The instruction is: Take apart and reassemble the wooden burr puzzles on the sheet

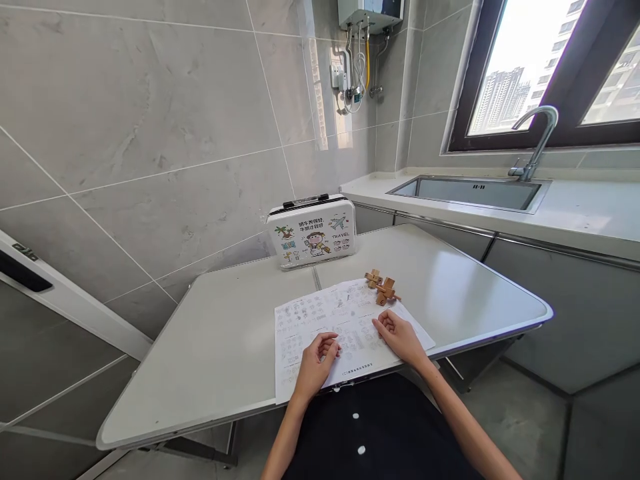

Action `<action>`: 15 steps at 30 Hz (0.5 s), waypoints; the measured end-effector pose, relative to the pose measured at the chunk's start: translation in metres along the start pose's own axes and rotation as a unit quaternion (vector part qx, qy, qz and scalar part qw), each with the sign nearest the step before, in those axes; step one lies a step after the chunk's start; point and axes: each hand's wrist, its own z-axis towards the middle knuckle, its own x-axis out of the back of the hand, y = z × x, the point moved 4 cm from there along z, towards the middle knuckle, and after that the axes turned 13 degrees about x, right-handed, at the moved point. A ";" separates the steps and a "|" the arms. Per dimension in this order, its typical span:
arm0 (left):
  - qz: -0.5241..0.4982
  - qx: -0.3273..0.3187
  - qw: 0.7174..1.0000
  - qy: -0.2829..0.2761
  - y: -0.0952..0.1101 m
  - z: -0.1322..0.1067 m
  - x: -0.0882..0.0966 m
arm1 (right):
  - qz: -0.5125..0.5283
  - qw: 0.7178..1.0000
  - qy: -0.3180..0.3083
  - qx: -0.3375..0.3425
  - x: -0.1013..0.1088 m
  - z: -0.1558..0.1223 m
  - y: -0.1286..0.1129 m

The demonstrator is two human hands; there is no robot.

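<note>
A printed instruction sheet (335, 323) lies on the white folding table (225, 340) in front of me. My left hand (316, 363) rests on the sheet's near part, fingers curled inward with nothing seen in them. My right hand (400, 337) lies on the sheet to the right, fingers loosely bent, fingertips touching the paper. Just beyond my right hand, at the sheet's far right corner, sits a small wooden interlocking puzzle (381, 287), apart from both hands.
A white cartoon-printed case (311, 232) with a black handle stands at the table's far edge against the tiled wall. To the right a counter holds a steel sink (473, 192) and tap (537, 137) under a window. A water heater (370, 13) hangs above.
</note>
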 end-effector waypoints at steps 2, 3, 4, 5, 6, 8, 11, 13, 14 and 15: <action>0.005 0.001 1.000 0.000 0.002 -0.003 0.001 | -0.005 1.000 -0.004 0.002 -0.001 0.000 0.000; 0.008 0.001 1.000 -0.001 0.003 -0.005 0.002 | -0.007 1.000 -0.005 0.003 -0.001 0.000 0.000; 0.013 0.000 1.000 0.000 0.004 -0.007 0.004 | -0.009 1.000 -0.006 0.004 -0.001 0.000 0.000; 0.022 -0.002 1.000 0.002 0.004 -0.009 0.007 | -0.010 1.000 -0.006 0.005 -0.001 0.000 0.000; 0.036 -0.005 0.999 0.007 0.003 -0.012 0.012 | -0.012 1.000 -0.006 0.007 -0.001 0.001 0.000; 0.091 -0.015 0.995 0.033 0.000 -0.017 0.027 | -0.020 1.000 -0.005 0.012 -0.001 0.001 0.001; 0.209 -0.058 0.969 0.117 -0.013 -0.027 0.066 | -0.037 0.999 -0.004 0.018 -0.002 0.001 0.001; 0.286 -0.103 0.936 0.179 -0.024 -0.032 0.097 | -0.055 0.998 0.000 0.026 -0.003 0.001 0.001; 0.318 -0.114 0.918 0.208 -0.031 -0.034 0.112 | -0.065 0.997 0.004 0.032 -0.004 0.000 0.001; 0.343 -0.113 0.902 0.235 -0.039 -0.035 0.126 | -0.076 0.996 0.011 0.038 -0.004 -0.001 0.001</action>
